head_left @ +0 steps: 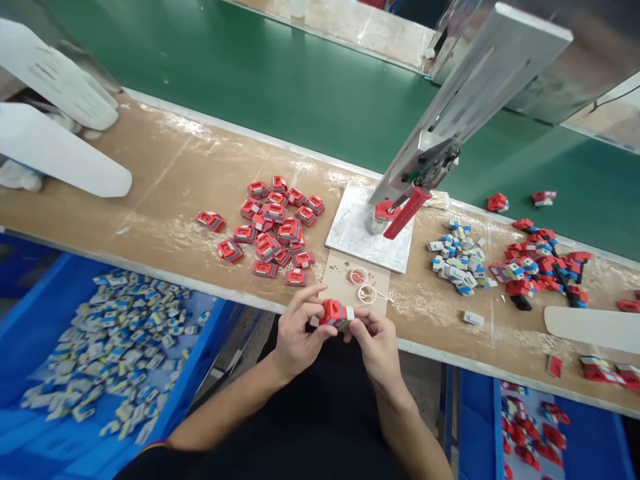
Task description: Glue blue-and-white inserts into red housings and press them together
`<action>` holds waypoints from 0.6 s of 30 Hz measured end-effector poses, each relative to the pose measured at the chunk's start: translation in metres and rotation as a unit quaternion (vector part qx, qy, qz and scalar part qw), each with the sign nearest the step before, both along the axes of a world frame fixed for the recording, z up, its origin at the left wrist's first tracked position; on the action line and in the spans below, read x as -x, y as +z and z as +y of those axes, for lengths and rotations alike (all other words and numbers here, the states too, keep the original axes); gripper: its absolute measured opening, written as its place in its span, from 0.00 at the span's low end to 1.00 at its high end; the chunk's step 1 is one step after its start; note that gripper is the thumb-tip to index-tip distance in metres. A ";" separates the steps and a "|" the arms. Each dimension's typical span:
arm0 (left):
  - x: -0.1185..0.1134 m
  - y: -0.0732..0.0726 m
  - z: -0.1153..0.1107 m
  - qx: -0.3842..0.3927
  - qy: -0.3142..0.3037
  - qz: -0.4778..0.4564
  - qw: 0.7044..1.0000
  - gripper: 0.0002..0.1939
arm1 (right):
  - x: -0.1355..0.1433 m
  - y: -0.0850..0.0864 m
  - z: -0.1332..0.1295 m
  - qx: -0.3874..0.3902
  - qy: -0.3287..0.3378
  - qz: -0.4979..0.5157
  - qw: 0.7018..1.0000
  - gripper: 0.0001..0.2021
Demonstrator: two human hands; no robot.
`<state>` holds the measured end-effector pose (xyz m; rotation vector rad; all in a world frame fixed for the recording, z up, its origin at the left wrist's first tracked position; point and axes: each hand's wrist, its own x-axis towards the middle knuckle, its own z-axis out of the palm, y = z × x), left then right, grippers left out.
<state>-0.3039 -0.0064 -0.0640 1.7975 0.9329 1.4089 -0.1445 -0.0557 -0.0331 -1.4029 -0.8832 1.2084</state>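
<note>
Between my two hands, just off the table's front edge, is a small red, grey and white plastic toy part (336,313). My left hand (300,330) pinches its red end with thumb and fingers. At its white end, my right hand (373,337) grips with thumb and forefinger. Beyond them lies a piece of cardboard (334,272) carrying a small round dish with red in it (357,276) and a white ring with a thin stick (367,293). A hand press with a red handle (407,213) stands on a metal plate (345,227), a red piece under it.
Red parts (267,245) are heaped left of the plate. White-and-blue parts (457,257) and red assembled pieces (533,257) lie to the right. Blue bins (200,353) with parts sit below the edge. A green belt (300,100) runs behind. White panels (65,150) jut in at left.
</note>
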 end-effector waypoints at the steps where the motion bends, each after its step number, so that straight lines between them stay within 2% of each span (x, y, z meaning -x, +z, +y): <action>1: -0.001 0.001 0.002 -0.010 0.004 0.002 1.000 0.18 | 0.001 0.001 0.001 0.008 -0.006 0.022 1.000 0.26; 3: -0.002 0.003 0.005 -0.017 -0.021 0.006 1.000 0.18 | 0.002 0.005 0.003 0.012 -0.009 0.055 0.998 0.28; 6: -0.002 0.006 0.009 -0.005 -0.085 0.036 0.996 0.33 | 0.002 0.008 0.006 0.021 0.006 0.081 0.997 0.29; 8: -0.001 0.006 0.010 0.013 -0.095 0.058 0.994 0.38 | 0.004 0.008 0.007 0.021 0.005 0.079 0.997 0.30; 12: 0.005 0.002 0.013 0.055 -0.060 0.054 0.995 0.26 | 0.008 0.007 0.012 0.024 0.030 0.068 0.997 0.31; 14: 0.013 -0.003 0.016 0.081 -0.040 0.046 0.995 0.26 | 0.005 0.011 0.015 0.022 0.078 0.060 0.995 0.31; 16: 0.024 -0.007 0.021 0.120 -0.023 0.027 0.992 0.29 | -0.006 0.020 0.017 -0.013 0.100 -0.001 0.995 0.28; 18: 0.035 -0.009 0.026 0.163 0.005 -0.020 0.986 0.32 | -0.025 0.032 0.022 -0.082 0.040 -0.093 0.991 0.24</action>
